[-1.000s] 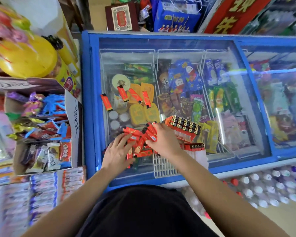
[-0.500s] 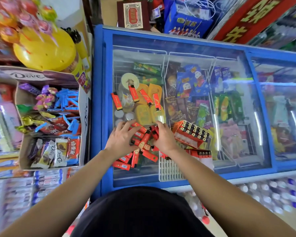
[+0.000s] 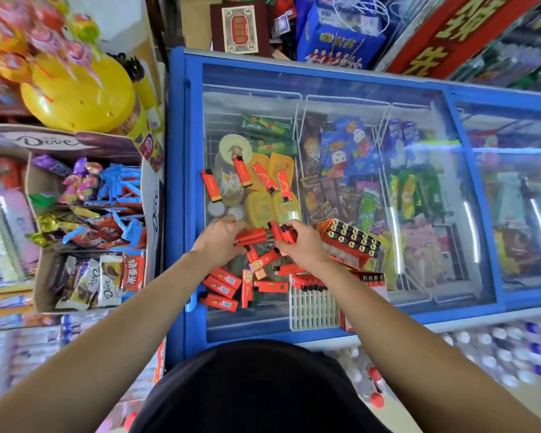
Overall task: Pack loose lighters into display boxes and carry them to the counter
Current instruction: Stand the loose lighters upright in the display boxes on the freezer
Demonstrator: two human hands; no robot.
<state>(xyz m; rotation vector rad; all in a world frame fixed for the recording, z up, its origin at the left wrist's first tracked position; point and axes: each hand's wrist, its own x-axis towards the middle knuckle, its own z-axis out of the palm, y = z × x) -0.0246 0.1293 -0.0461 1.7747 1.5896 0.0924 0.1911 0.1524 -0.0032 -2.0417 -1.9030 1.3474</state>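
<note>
Several loose red lighters [image 3: 231,284] lie scattered on the glass lid of a blue chest freezer [image 3: 177,182], with a few more lighters [image 3: 242,171] farther back. My left hand [image 3: 221,242] grips a red lighter [image 3: 250,236] over the pile. My right hand [image 3: 300,245] holds a small bunch of red lighters [image 3: 283,232]. A full red display box [image 3: 350,242] of black-topped lighters sits tilted just right of my right hand. A white gridded tray [image 3: 314,307] with one row of lighters lies at the lid's near edge.
A Dove cardboard box [image 3: 152,214] of chocolates and sweets stands left of the freezer. A yellow lollipop stand [image 3: 75,92] rises behind it. Bottled drinks [image 3: 497,345] fill the floor at lower right. Blue gift boxes [image 3: 338,42] stand behind the freezer.
Both hands have lifted from pressing on the pile. Each now holds lighters picked from it, held close together above the remaining scattered ones. The view has shifted slightly.
</note>
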